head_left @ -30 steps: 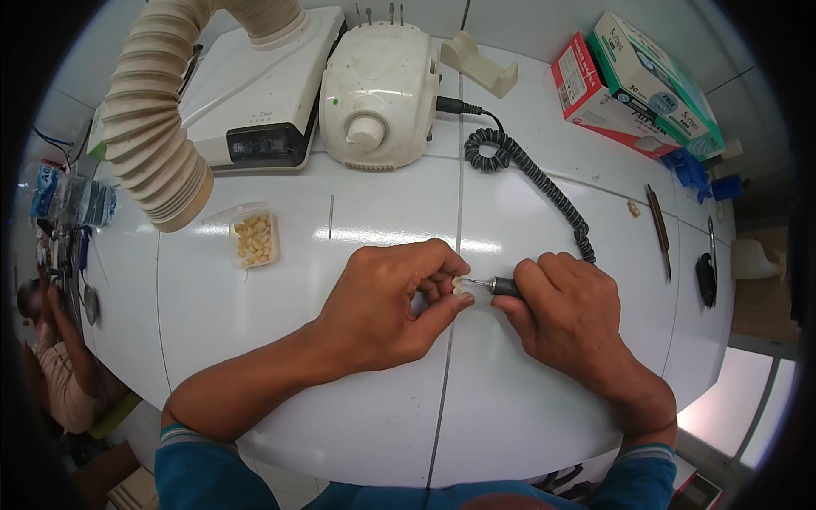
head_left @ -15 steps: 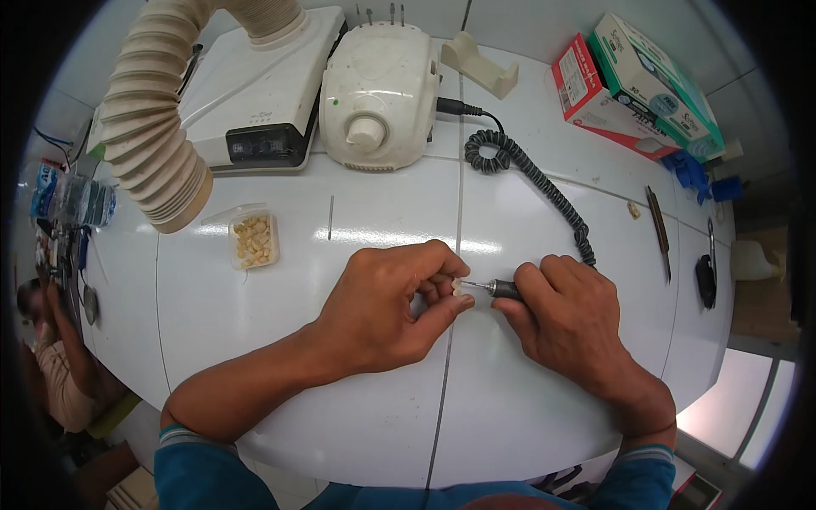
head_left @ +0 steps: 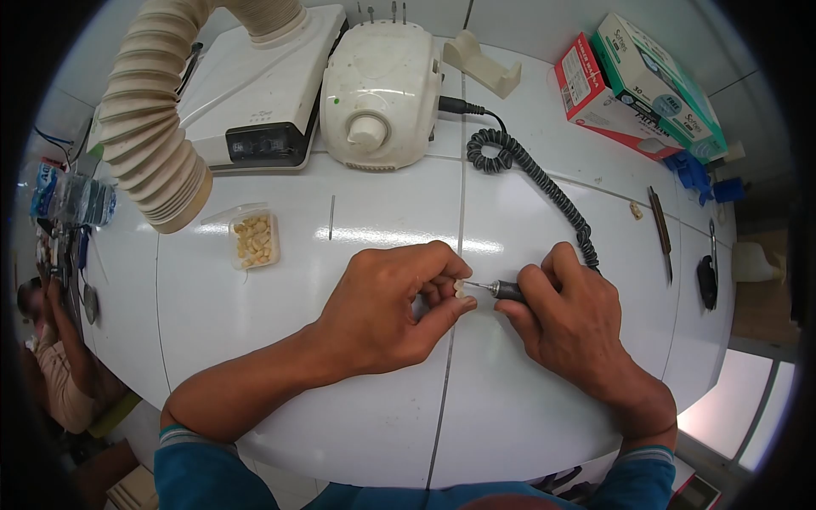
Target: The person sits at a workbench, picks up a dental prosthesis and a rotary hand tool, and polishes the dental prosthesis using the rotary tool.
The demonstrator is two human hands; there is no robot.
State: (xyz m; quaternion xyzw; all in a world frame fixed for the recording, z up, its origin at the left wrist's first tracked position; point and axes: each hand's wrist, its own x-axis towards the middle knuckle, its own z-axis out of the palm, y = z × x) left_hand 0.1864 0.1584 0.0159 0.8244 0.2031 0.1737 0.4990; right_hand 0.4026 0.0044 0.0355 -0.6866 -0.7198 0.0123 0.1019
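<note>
Between the fingertips and thumb of my left hand (head_left: pixel 387 310) is a small off-white tooth-shaped piece (head_left: pixel 459 289), mostly covered by the fingers. My right hand (head_left: pixel 574 327) grips a dark rotary handpiece (head_left: pixel 508 291), which lies nearly level and points left. Its thin metal bur reaches the tooth-shaped piece, touching it or very close; whether it spins I cannot tell. From behind my right hand a coiled black cord (head_left: pixel 544 183) runs up to the white motor control unit (head_left: pixel 374 102) with a round knob.
A clear box of yellowish tooth-like pieces (head_left: pixel 254 240) and a thin metal rod (head_left: pixel 331 218) lie beyond my left hand. A ribbed hose (head_left: pixel 149 127) hangs at left. At right are stacked boxes (head_left: pixel 654 85), a brown pen-like tool (head_left: pixel 660 234) and a cream cradle (head_left: pixel 482 66). Another person sits far left.
The fingers of my right hand have shifted on the handpiece, with a knuckle raised higher. My left hand and the piece it holds have barely moved.
</note>
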